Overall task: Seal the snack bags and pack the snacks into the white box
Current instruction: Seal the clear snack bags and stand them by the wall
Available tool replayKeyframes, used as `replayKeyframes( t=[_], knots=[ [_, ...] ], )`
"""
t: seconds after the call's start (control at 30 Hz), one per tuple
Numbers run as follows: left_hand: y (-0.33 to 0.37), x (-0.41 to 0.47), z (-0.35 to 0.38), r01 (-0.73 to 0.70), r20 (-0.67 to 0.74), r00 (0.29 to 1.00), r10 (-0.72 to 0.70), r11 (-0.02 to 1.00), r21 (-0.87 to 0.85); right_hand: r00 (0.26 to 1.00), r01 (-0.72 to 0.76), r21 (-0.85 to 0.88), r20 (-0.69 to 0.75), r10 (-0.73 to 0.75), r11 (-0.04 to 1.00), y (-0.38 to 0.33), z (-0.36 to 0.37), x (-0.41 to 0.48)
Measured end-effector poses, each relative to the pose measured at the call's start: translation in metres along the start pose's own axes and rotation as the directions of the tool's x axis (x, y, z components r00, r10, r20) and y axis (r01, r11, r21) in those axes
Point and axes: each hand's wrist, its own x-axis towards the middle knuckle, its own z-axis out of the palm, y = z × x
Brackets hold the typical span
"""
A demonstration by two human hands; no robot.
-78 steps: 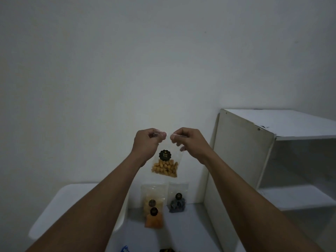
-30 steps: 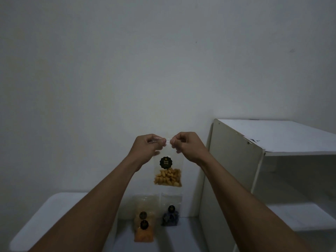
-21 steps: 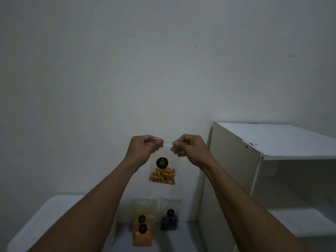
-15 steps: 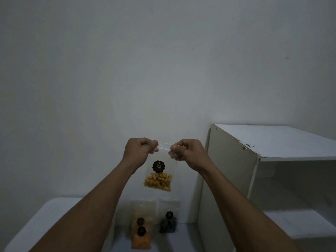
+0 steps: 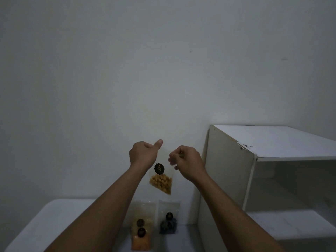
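Note:
A clear snack bag (image 5: pixel 161 180) with yellow puffs and a black round sticker hangs tilted in front of the wall. My left hand (image 5: pixel 143 155) grips its upper left part, thumb raised over the top edge. My right hand (image 5: pixel 185 162) has its fingers curled against the bag's right edge; whether it grips the bag is unclear. The white box (image 5: pixel 45 220) lies at the lower left, under my left forearm. Against the wall lean two bags of orange snacks (image 5: pixel 141 239), one in front of the other, and a bag of dark snacks (image 5: pixel 169 224).
A white open shelf unit (image 5: pixel 229 179) stands close on the right, its side panel next to my right wrist. A plain wall fills the upper view. The leaning bags stand on a pale surface (image 5: pixel 183 239) between the box and the shelf unit.
The bag was stretched level between both pinching hands; now it hangs tilted with its right bottom corner lower. My left thumb has lifted, and my right hand has dropped to the bag's edge.

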Motion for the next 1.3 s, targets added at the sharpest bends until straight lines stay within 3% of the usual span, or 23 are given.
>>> replayKeyframes(
  t=[0.17,0.27,0.5,0.73,1.07,1.3],
  knots=[
    [0.006,-0.007,0.0,0.267,0.229,0.955,-0.187,0.88,-0.393,0.997,0.074,-0.107,-0.026,-0.077,0.992,0.003,0.006,-0.005],
    [0.004,-0.008,-0.001,0.306,0.281,0.941,-0.19,0.835,-0.458,0.995,0.092,-0.115,-0.022,-0.095,0.989,0.005,0.006,-0.007],
    [-0.001,-0.007,-0.001,0.379,0.346,0.911,-0.224,0.784,-0.491,0.994,0.107,-0.142,-0.015,-0.11,0.984,0.007,0.008,-0.009],
    [-0.006,-0.009,-0.004,0.271,0.439,0.895,-0.083,0.882,-0.386,0.983,-0.142,0.216,0.145,0.112,0.966,-0.002,-0.001,-0.006],
    [-0.024,-0.005,0.007,0.311,0.458,0.876,-0.153,0.904,-0.293,0.947,-0.242,0.17,0.255,0.195,0.955,0.007,-0.003,-0.001],
    [-0.028,-0.001,0.022,0.355,0.369,0.902,-0.224,0.871,-0.339,0.97,-0.161,0.094,0.201,0.14,0.982,0.037,0.01,-0.018]
  ],
)
